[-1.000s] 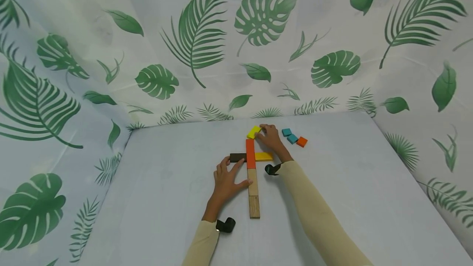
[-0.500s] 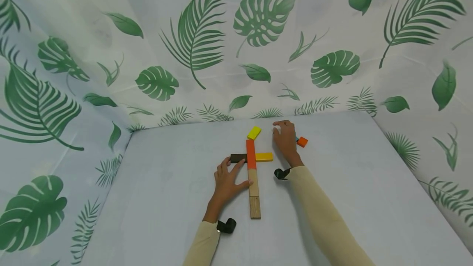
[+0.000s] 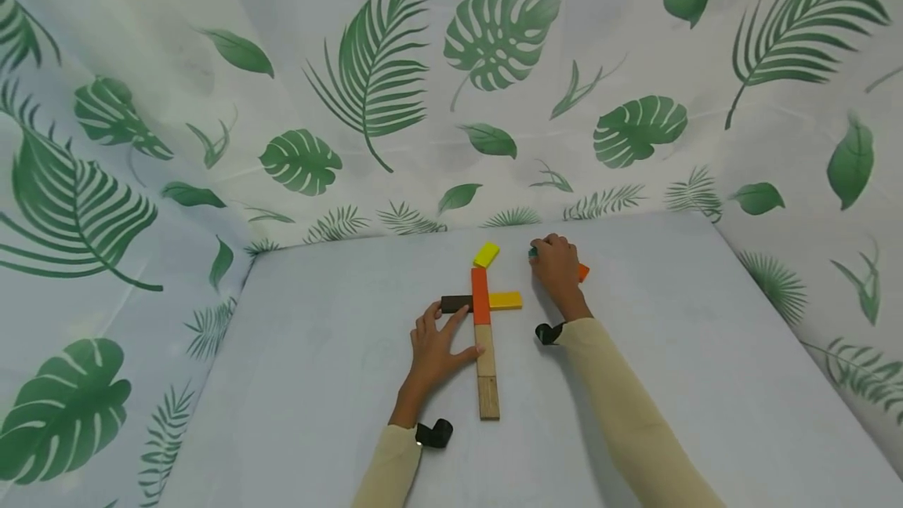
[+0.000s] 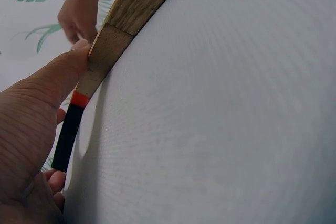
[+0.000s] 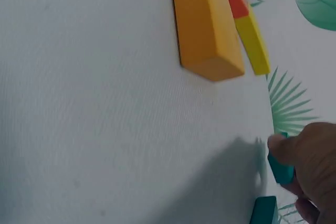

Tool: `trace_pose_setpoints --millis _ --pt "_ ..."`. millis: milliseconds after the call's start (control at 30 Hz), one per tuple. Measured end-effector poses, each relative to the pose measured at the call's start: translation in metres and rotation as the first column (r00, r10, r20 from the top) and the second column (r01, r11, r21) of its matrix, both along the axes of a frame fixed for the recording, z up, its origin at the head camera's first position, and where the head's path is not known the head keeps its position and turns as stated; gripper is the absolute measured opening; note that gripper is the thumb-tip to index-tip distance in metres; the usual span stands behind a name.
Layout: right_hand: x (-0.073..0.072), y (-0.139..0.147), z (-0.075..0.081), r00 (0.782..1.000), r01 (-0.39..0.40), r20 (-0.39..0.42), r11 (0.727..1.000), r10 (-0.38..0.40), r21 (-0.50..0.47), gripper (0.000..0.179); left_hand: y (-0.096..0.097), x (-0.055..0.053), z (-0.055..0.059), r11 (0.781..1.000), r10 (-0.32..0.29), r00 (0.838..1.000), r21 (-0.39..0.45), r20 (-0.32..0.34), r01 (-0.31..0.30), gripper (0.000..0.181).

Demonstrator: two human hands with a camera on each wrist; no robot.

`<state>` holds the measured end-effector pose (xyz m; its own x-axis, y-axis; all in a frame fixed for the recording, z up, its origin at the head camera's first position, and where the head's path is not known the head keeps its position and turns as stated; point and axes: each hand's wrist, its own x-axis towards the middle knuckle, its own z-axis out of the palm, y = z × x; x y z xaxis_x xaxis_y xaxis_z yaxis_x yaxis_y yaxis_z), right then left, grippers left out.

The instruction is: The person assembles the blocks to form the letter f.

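In the head view my left hand [image 3: 433,347] lies with spread fingers beside a row of flat blocks. Its fingertips touch the black block [image 3: 455,304], and its thumb rests against a light wooden block [image 3: 485,351]; the left wrist view shows the same thumb on the wooden block [image 4: 105,59]. An orange-red block [image 3: 480,296] stands between the black one and a yellow-orange block [image 3: 505,301]. My right hand [image 3: 557,269] pinches a small teal block [image 5: 281,166] between thumb and fingers, beyond the row to the right.
A bright yellow block [image 3: 487,254] lies slanted at the far end of the row. A darker wooden block [image 3: 488,398] forms the near end. A second teal block [image 5: 264,211] and a small orange block [image 3: 583,272] lie by my right hand. A leaf-printed cloth [image 3: 423,171] rises behind.
My right hand has left the yellow block and moved right to the small blocks, where it has taken hold of a teal one. My left hand has stayed in place.
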<state>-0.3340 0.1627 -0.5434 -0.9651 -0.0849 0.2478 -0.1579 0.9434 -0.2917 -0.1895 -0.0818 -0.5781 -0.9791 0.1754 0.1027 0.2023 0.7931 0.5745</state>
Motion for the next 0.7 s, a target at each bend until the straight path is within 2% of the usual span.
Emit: trace_pose_setpoints --millis 100,167,300,400,500,700 --pt "0.0 -0.006 -0.002 0.997 -0.065 0.025 0.997 0.067 -0.042 0.036 0.001 0.001 -0.001 1.0 0.001 1.0 -0.004 0.003 -0.001 0.078" --pt "0.0 -0.01 -0.003 0.991 -0.098 0.081 0.992 0.104 -0.076 0.044 0.001 0.001 -0.001 1.0 0.003 1.0 -0.006 0.001 -0.003 0.078" --pt "0.002 -0.014 -0.006 0.962 -0.115 0.226 0.98 0.15 -0.163 0.056 0.002 0.001 -0.001 1.0 -0.003 1.0 -0.006 -0.008 0.003 0.077" --pt "0.002 -0.014 -0.008 0.944 -0.121 0.277 0.97 0.178 -0.21 0.056 0.002 0.001 -0.001 1.0 -0.004 1.0 -0.012 0.009 0.004 0.077" --pt "0.001 -0.014 -0.01 0.949 -0.119 0.256 0.96 0.184 -0.252 0.049 0.002 0.001 -0.001 1.0 0.006 1.0 -0.02 0.024 -0.005 0.078" --pt "-0.004 -0.013 -0.015 0.977 -0.063 0.173 0.948 0.122 -0.311 0.042 0.001 0.0 0.0 1.0 0.01 1.0 -0.01 0.026 -0.01 0.078"
